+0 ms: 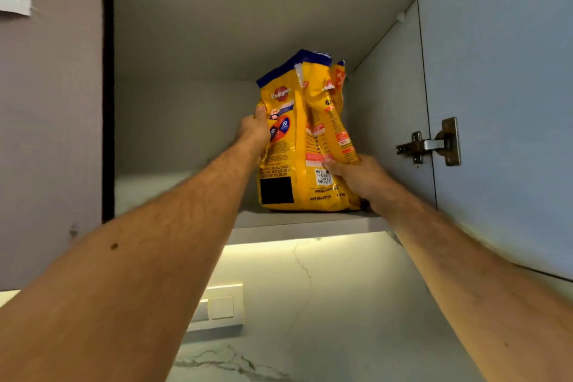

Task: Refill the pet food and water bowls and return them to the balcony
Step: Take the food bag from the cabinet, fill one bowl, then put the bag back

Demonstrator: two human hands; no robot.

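Two bare forearms reach up into an open wall cabinet, where the left hand and right hand grip a yellow pet food bag from either side, fingers curled against its sides. The bag stands upright on the lower shelf, toward its right, near the open door's hinge.

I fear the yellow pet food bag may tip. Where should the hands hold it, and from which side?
Grip the pet food bag at mid-height on its two side edges, from the front, as the left hand and right hand do: it stands tall, upright, its crumpled top loose.
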